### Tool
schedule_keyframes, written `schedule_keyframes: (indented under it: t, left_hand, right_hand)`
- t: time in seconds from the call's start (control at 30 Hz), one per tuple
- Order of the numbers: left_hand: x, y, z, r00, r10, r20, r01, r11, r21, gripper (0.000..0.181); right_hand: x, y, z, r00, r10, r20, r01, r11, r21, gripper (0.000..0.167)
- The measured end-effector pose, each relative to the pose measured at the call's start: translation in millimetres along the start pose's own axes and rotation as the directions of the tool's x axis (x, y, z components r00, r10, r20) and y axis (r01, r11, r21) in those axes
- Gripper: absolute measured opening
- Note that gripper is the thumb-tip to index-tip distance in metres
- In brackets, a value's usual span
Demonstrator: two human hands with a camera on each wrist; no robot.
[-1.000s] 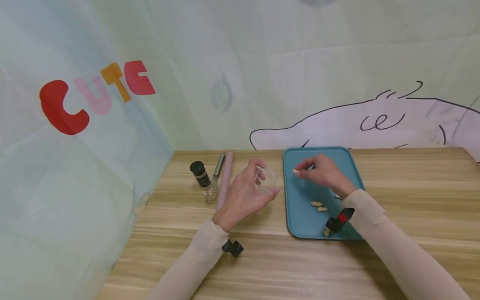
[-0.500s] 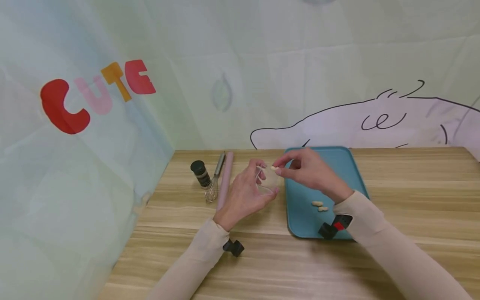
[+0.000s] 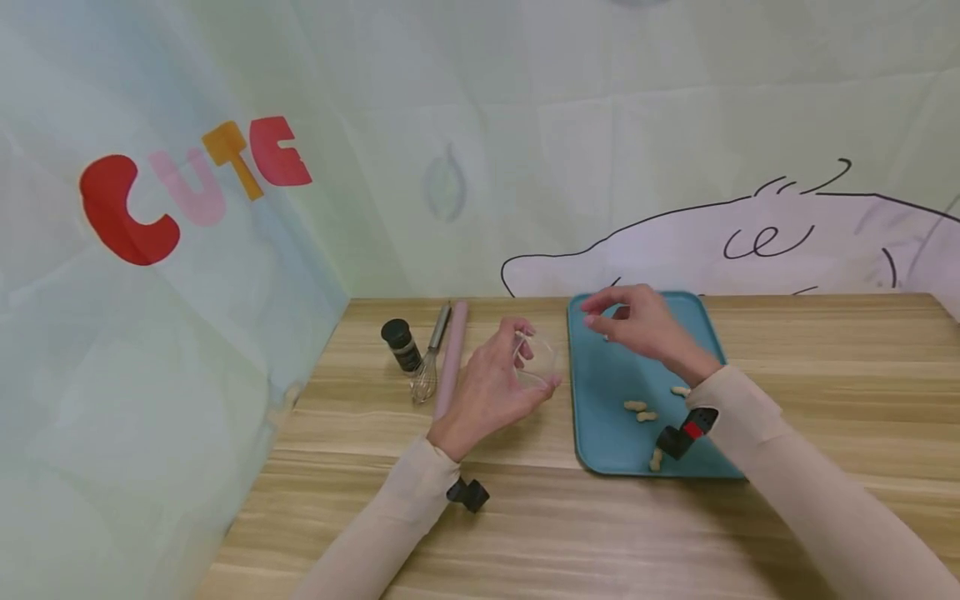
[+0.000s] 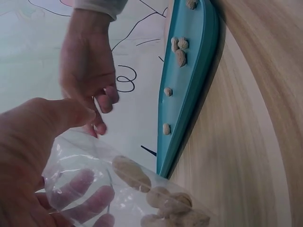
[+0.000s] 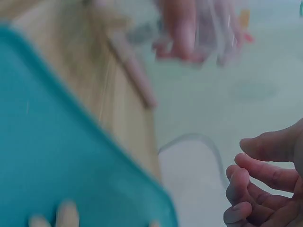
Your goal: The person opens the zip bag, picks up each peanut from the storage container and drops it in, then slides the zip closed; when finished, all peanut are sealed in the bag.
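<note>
My left hand (image 3: 498, 383) grips a clear plastic container (image 3: 537, 360) above the table. In the left wrist view several peanuts (image 4: 131, 174) lie inside that clear container. My right hand (image 3: 637, 327) is raised over the far left part of the blue tray (image 3: 603, 442), its fingers loosely bent with nothing between them. Peanuts (image 3: 635, 406) lie scattered on the tray, one (image 3: 656, 459) close to its near edge. In the right wrist view the thumb and fingers of my right hand (image 5: 267, 182) stand a little apart.
On the wooden table (image 3: 525, 533), left of my left hand, are a black-capped jar (image 3: 401, 345), a metal whisk (image 3: 425, 375) and a pink rod (image 3: 452, 354). A printed curtain (image 3: 420, 125) hangs behind the table and along its left side.
My right hand carried a peanut left to the clear container, let it go, and has moved back right over the tray. My left hand has hardly moved.
</note>
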State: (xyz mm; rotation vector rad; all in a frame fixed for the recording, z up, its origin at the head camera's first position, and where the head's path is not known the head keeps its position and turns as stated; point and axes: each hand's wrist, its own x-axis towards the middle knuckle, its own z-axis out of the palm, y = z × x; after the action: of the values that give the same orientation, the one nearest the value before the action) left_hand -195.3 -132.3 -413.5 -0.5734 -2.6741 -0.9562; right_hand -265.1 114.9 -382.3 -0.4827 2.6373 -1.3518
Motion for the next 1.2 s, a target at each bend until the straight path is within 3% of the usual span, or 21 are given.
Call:
schedule_keyframes:
  t: [0.23, 0.43, 0.6, 0.77, 0.93, 1.2]
  left_hand:
    - [0.4, 1.6, 0.7, 1.0, -0.018, 0.018, 0.018, 1.0, 0.0, 0.065]
    - [-0.9, 2.5, 2.4, 1.0, -0.021, 0.013, 0.021, 1.0, 0.007, 0.067]
    - [0.2, 2.8, 2.0, 1.0, -0.013, 0.009, 0.012, 1.0, 0.017, 0.067]
    - [0.3, 2.2, 1.0, 1.0, -0.023, 0.017, 0.023, 1.0, 0.019, 0.067]
    - [0.0, 0.7, 1.4, 1.0, -0.024, 0.018, 0.024, 0.999, 0.026, 0.065]
    - [0.0, 1.4, 1.8, 0.999, -0.009, 0.031, 0.009, 1.0, 0.006, 0.066]
  right_hand:
    - [18.1, 34.7, -13.9, 0.994, 0.092, 0.063, -0.083, 0.989, -0.124, 0.037]
    - [28.8, 56.6, -8.6, 0.995, 0.033, 0.097, 0.0, 0.949, -0.315, 0.031]
    - [30.5, 60.8, -2.0, 0.995, -0.016, 0.1, 0.05, 0.935, -0.351, 0.02]
    - [32.8, 62.1, 1.6, 0.997, -0.026, 0.073, 0.049, 0.938, -0.343, 0.022]
    - [27.7, 49.0, 1.2, 0.999, -0.04, 0.026, 0.046, 0.952, -0.302, 0.025]
    - [-6.9, -6.8, -0.9, 0.983, -0.182, -0.008, 0.178, 0.966, -0.188, 0.019]
